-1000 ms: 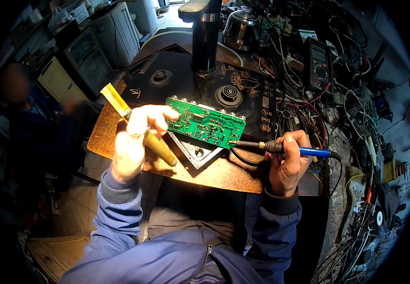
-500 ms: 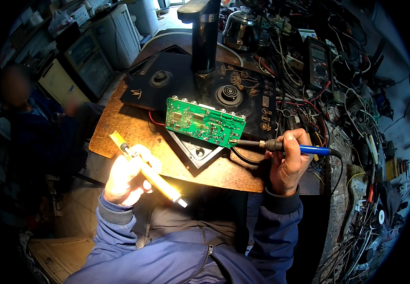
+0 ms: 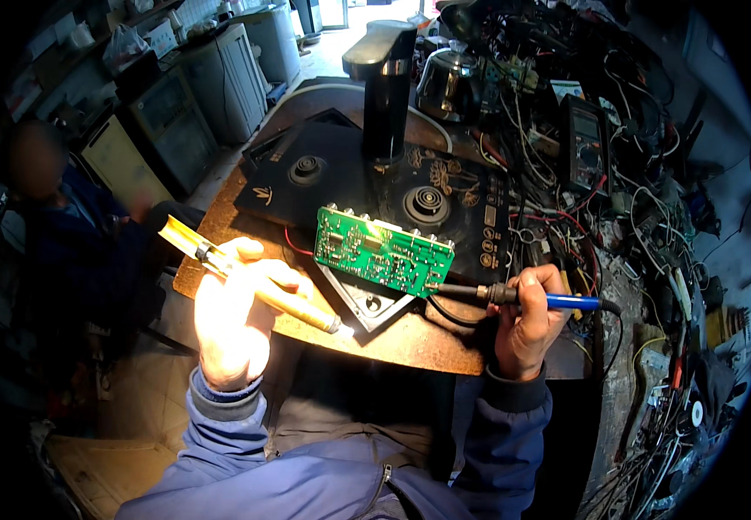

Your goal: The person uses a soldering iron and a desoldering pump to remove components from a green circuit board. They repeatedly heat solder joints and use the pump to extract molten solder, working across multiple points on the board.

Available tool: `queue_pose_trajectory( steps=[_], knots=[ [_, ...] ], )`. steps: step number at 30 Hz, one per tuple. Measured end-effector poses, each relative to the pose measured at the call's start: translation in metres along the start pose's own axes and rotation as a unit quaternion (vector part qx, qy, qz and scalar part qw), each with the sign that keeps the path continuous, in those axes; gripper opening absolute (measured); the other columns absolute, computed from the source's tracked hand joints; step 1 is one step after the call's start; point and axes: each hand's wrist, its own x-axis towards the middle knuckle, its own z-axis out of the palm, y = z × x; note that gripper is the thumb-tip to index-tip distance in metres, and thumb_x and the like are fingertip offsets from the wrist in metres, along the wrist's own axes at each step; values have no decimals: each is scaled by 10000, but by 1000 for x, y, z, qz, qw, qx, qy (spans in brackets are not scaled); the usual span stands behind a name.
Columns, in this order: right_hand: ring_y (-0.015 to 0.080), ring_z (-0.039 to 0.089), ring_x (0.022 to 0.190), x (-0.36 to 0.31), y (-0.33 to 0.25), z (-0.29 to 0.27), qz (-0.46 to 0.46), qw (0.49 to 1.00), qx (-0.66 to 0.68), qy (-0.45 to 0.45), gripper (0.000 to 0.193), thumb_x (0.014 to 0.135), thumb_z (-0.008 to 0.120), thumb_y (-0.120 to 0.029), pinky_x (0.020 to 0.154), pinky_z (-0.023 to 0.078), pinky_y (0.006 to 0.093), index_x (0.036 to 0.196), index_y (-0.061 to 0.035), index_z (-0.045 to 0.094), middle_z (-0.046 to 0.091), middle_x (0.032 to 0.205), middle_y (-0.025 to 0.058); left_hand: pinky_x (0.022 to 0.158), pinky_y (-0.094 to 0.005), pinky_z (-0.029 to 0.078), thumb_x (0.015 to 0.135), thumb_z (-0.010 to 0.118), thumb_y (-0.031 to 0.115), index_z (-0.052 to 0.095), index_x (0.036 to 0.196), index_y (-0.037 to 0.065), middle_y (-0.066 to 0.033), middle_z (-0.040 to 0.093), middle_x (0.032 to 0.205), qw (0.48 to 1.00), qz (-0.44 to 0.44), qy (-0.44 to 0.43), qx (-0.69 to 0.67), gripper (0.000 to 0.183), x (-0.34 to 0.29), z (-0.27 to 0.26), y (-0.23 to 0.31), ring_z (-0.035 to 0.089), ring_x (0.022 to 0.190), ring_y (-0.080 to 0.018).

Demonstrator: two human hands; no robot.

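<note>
Plainly, 2 hands are seen, both closed on tools. By the left hand, lit glaringly, 1 yellow tube-shaped tool is gripped; by the right hand, 1 soldering iron with a blue handle is pinched. The iron's tip is held at the lower right corner of 1 green circuit board, though actual contact cannot be made out for sure. The board is tilted between the 2 hands, above 1 pale metal frame and in front of 1 black panel on which 2 round coil-like burners are mounted. Farther back, 1 kettle and 1 multimeter are seen. Compared with 0.5 s ago, the yellow tool has been raised nearer the board; the iron has been kept at the same corner.
</note>
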Motion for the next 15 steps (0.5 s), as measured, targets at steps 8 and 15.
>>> queue_pose_trajectory(
  steps=[8,15],
  knots=[
    [71,460,500,0,7,-1,-9,1000,-12,11,150,870,561,-167,440,431,219,783,-58,508,489,657,15,564,-263,420,945,529,108,460,1165,44,-62,513,814,992,-75,48,-86,239,2,2,0,454,630,-103],
    [67,421,482,-2,4,5,-8,1000,-6,16,154,881,550,-164,446,429,220,791,-59,484,462,639,7,529,-236,390,938,563,242,470,1094,44,-35,486,786,987,-79,-35,-135,270,0,-15,-3,431,605,-91]
  ],
)
